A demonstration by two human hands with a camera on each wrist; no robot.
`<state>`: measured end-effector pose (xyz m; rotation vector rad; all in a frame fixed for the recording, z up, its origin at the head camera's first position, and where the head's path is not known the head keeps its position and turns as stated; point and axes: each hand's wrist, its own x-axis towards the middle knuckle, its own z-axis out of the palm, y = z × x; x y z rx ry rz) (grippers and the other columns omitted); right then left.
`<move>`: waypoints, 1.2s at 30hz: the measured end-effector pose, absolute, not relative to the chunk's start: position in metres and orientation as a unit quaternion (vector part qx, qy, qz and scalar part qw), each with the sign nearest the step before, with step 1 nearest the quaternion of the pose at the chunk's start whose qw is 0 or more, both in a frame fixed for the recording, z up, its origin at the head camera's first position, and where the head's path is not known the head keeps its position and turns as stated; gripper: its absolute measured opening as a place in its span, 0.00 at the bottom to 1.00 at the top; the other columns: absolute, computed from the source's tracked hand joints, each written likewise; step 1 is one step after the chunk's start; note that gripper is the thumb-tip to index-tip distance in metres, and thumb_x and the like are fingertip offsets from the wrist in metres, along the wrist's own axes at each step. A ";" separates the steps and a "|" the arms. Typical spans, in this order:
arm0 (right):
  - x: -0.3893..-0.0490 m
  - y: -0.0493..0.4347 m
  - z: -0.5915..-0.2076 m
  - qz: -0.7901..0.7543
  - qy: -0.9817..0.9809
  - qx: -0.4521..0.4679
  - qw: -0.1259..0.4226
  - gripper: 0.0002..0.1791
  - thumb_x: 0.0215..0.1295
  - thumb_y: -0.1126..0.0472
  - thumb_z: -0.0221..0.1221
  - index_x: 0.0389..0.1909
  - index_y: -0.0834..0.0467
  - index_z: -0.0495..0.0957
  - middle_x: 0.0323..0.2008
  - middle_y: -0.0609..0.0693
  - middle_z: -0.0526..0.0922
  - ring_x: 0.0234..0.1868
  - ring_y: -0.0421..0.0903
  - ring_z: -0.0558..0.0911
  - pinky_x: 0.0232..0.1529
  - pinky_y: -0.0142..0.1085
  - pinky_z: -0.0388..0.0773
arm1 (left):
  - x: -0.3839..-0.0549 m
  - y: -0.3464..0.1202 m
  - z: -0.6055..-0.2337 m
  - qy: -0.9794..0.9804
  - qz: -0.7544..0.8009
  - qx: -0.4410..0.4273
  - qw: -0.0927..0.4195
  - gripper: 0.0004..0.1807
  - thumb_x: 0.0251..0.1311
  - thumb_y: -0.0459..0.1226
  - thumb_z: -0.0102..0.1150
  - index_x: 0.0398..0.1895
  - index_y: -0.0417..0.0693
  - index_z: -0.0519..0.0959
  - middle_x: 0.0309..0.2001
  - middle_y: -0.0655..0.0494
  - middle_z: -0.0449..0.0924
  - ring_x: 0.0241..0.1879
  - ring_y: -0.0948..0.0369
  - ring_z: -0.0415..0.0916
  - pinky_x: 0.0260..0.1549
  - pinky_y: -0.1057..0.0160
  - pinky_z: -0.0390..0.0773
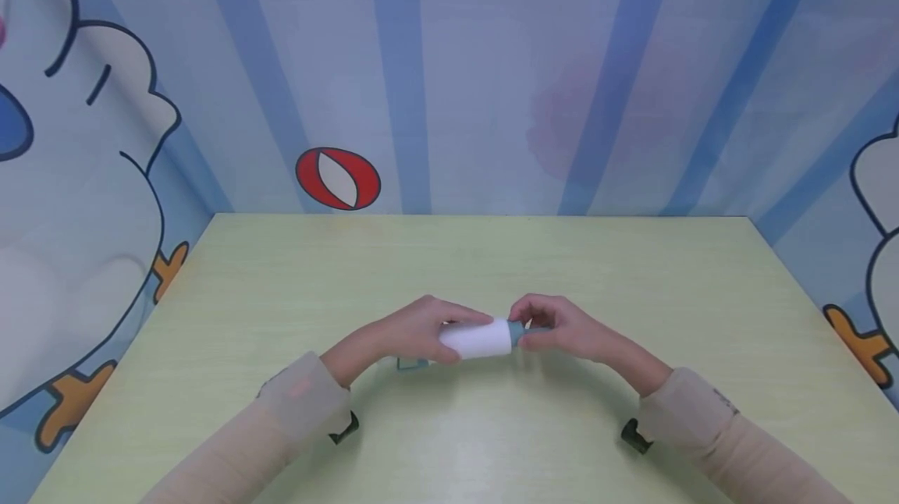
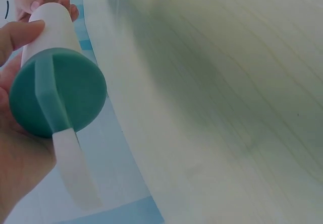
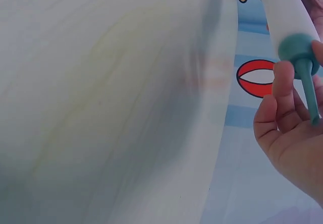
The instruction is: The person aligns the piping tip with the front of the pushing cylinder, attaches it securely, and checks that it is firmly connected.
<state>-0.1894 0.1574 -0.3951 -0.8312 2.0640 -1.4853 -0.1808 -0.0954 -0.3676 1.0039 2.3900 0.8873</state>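
A white cylindrical bottle (image 1: 479, 340) is held lengthwise above the table, between both hands. My left hand (image 1: 416, 326) grips its white body, with the thumb along the near side. In the left wrist view the bottle's flat teal base (image 2: 83, 95) faces the camera, crossed by a raised bar from which a pale strip (image 2: 74, 168) hangs. My right hand (image 1: 560, 326) pinches the teal collar (image 3: 297, 50) at the other end with thumb and fingertips. A thin teal spout (image 3: 309, 93) points from that collar toward the right palm.
The pale yellow-green table (image 1: 485, 254) lies below both hands. Behind it rises a blue striped backdrop (image 1: 477, 83) with a printed red and white ball (image 1: 339, 179). Printed cartoon figures cover the left (image 1: 84, 254) and right side panels.
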 end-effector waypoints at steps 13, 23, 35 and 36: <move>-0.185 0.161 -0.392 -0.511 0.786 -0.285 0.199 0.22 0.59 0.60 0.55 0.52 0.65 0.67 0.45 0.60 0.75 0.41 0.55 0.76 0.41 0.40 0.74 | -0.182 -0.094 -0.369 0.858 0.323 0.345 0.201 0.30 0.47 0.35 0.62 0.58 0.57 0.69 0.53 0.60 0.73 0.43 0.62 0.70 0.39 0.64 0.72; -0.184 0.161 -0.393 -0.525 0.769 -0.308 0.195 0.12 0.57 0.66 0.56 0.41 0.66 0.71 0.37 0.57 0.75 0.31 0.43 0.74 0.32 0.34 0.75 | -0.181 -0.092 -0.368 0.852 0.325 0.356 0.204 0.30 0.47 0.34 0.62 0.58 0.55 0.69 0.52 0.59 0.74 0.42 0.62 0.70 0.38 0.65 0.72; -0.184 0.162 -0.394 -0.492 0.796 -0.303 0.179 0.19 0.54 0.62 0.60 0.47 0.60 0.70 0.41 0.55 0.76 0.40 0.50 0.75 0.40 0.40 0.73 | -0.182 -0.094 -0.368 0.860 0.323 0.335 0.211 0.30 0.47 0.36 0.62 0.58 0.59 0.69 0.52 0.60 0.73 0.42 0.62 0.69 0.38 0.64 0.72; -0.183 0.161 -0.394 -0.489 0.800 -0.302 0.173 0.18 0.53 0.62 0.61 0.45 0.60 0.70 0.40 0.54 0.75 0.39 0.50 0.75 0.41 0.40 0.73 | -0.182 -0.094 -0.368 0.859 0.325 0.336 0.210 0.30 0.47 0.36 0.62 0.58 0.59 0.69 0.52 0.60 0.74 0.42 0.62 0.69 0.38 0.64 0.72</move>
